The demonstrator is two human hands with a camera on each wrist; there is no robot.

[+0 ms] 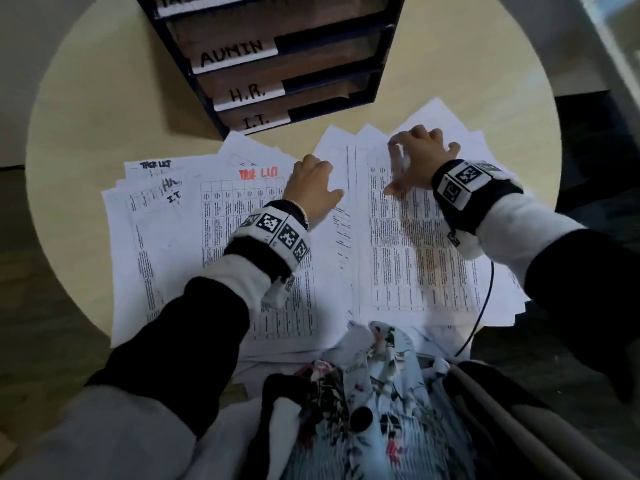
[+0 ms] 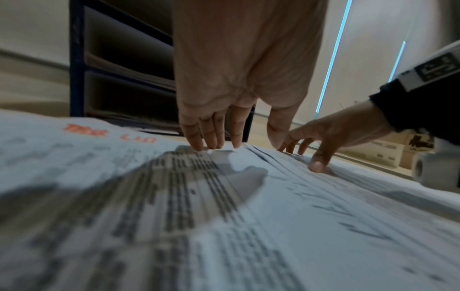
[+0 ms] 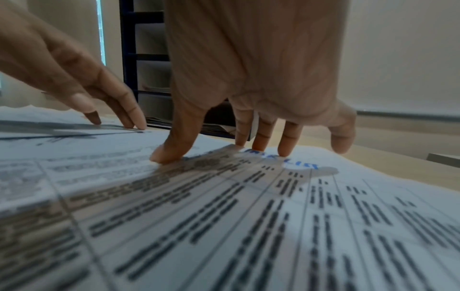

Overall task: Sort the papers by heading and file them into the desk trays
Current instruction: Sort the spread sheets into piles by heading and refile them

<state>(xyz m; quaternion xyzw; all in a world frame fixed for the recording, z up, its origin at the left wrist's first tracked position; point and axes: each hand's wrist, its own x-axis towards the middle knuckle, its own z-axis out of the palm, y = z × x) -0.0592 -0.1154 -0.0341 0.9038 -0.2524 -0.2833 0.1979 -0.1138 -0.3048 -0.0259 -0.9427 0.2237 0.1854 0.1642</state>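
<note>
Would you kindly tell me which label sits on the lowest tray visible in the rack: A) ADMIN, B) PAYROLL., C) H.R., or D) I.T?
D: in the head view the lowest tray of the rack reads I.T., with H.R. and ADMIN above it.

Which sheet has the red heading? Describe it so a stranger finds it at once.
Start at the dark tray rack at the back of the round table. Among the papers spread in front of it, look just left of the left hand. That sheet alone bears a red handwritten heading; its neighbours' headings are black.
</note>
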